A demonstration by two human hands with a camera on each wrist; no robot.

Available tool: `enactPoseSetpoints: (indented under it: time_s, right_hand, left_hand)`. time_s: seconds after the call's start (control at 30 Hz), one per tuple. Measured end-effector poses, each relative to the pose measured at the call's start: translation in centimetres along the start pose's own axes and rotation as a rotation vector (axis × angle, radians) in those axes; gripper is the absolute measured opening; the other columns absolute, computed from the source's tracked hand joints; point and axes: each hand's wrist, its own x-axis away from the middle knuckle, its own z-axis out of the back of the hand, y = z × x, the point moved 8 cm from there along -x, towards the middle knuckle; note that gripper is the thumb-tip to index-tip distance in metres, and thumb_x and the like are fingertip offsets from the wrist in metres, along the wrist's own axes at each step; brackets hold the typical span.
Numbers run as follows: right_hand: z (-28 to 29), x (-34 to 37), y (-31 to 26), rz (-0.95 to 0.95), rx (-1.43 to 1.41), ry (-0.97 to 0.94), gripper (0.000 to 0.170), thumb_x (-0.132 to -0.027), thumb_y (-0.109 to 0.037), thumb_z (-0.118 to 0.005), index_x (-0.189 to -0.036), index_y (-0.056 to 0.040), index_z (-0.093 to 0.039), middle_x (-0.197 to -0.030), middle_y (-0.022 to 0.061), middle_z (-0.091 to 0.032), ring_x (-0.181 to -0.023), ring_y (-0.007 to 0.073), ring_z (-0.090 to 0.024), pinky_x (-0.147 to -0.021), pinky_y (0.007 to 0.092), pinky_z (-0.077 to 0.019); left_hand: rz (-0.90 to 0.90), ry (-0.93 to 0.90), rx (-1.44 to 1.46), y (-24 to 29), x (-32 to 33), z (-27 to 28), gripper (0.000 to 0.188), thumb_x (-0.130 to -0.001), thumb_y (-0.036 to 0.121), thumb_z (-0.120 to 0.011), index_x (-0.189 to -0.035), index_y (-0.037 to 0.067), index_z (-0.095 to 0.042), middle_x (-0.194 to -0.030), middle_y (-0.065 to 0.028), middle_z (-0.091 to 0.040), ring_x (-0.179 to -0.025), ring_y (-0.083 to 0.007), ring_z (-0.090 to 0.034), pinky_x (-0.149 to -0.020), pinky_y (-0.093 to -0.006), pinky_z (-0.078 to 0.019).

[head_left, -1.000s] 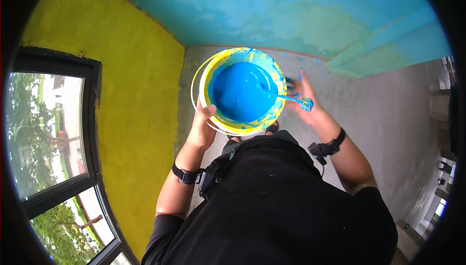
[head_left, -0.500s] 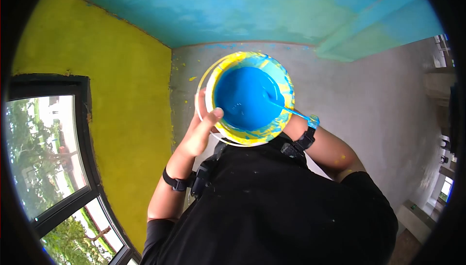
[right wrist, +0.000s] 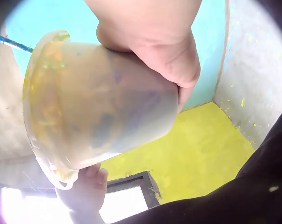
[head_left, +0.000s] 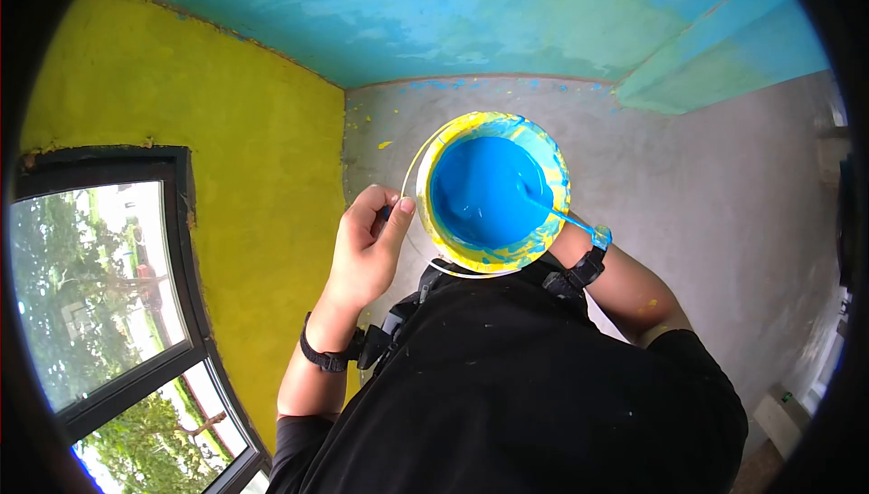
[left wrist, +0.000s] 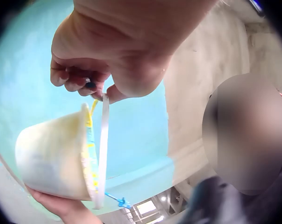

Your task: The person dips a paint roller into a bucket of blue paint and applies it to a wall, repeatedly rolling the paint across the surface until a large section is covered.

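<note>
A white bucket [head_left: 425, 222] with a yellow- and blue-smeared rim holds blue paint [head_left: 484, 191]. A blue-coated stick [head_left: 579, 222] leans out over its right edge. Left of the bucket, the left hand [head_left: 367, 245] pinches the thin white handle [left wrist: 104, 144] between thumb and fingers; a small dark thing [left wrist: 90, 85] shows among its curled fingers. The right hand is mostly hidden under the bucket in the head view; in the right wrist view the right hand [right wrist: 155, 46] supports the bucket's side and base, its fingers partly hidden behind it.
A yellow-green wall [head_left: 262, 132] with a dark-framed window [head_left: 186, 231] stands on the left. Ahead is a blue-green wall [head_left: 453, 23], with grey floor [head_left: 688, 186] below it and to the right, spotted with paint near the wall.
The right hand has moved from beside the bucket to beneath it. The left hand has left the bucket's rim and taken the handle. In the head view, the bucket has shifted right and slightly down.
</note>
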Motion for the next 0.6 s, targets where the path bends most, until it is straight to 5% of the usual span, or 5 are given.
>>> enactPoseSetpoints:
  time_s: [0.3,0.37,0.47,0.53,0.6]
  right_hand:
    - [-0.2,-3.4,0.0,-0.005,0.043,-0.007,0.071,-0.105,-0.061,-0.032,-0.140,-0.0027,-0.050,-0.133,0.0198,-0.061,-0.122,0.0269,-0.061,-0.102,0.0479,-0.0509]
    - [-5.5,-10.9,-1.2,0.003,0.068,-0.020,0.071,-0.105,-0.061,-0.032,-0.140,-0.0027,-0.051,-0.132,0.0198,-0.061,-0.122,0.0267,-0.061,-0.101,0.0480,-0.0514]
    - [-0.1,-3.8,-2.8,0.021,0.111,-0.031,0.071,-0.105,-0.061,-0.032,-0.140,-0.0027,-0.051,-0.132,0.0198,-0.061,-0.122,0.0266,-0.061,-0.101,0.0480,-0.0519]
    - [3.3,-0.7,-6.5,0.089,0.721,0.587,0.078,-0.099,-0.072,-0.034,-0.123,-0.0029,-0.060,-0.101,0.0162,-0.068,-0.096,0.0222,-0.069,-0.084,0.0425,-0.0562]
    - [1.0,1.8,-9.5,0.060,0.908,0.553,0.079,-0.096,-0.076,-0.035,-0.111,-0.0033,-0.063,-0.085,0.0122,-0.064,-0.080,0.0215,-0.067,-0.075,0.0404,-0.0547]
  left_hand:
    - [0.111,-0.464,0.842,6.2,2.0,-6.2,0.042,-0.106,0.044,-0.045,-0.121,0.006,-0.048,-0.087,-0.0083,-0.061,-0.088,-0.0250,-0.062,-0.098,-0.0410,-0.0461]
    - [0.078,-0.450,0.841,5.6,1.4,-7.0,0.048,-0.104,0.050,-0.045,-0.125,0.006,-0.045,-0.080,-0.0025,-0.052,-0.079,-0.0197,-0.056,-0.091,-0.0380,-0.0454]
    - [0.126,-0.352,0.938,3.7,0.3,-7.7,0.047,-0.104,0.048,-0.048,-0.127,0.007,-0.047,-0.076,0.0038,-0.038,-0.071,-0.0103,-0.036,-0.071,-0.0293,-0.0356]
    - [0.145,-0.338,0.933,2.1,-0.2,-7.9,0.044,-0.105,0.046,-0.048,-0.126,0.007,-0.049,-0.078,0.0038,-0.039,-0.072,-0.0096,-0.036,-0.072,-0.0277,-0.0352]
    - [0.173,-0.311,0.903,1.5,-0.9,-8.0,0.041,-0.107,0.043,-0.046,-0.123,0.006,-0.052,-0.082,0.0035,-0.040,-0.075,-0.0084,-0.035,-0.072,-0.0238,-0.0335]
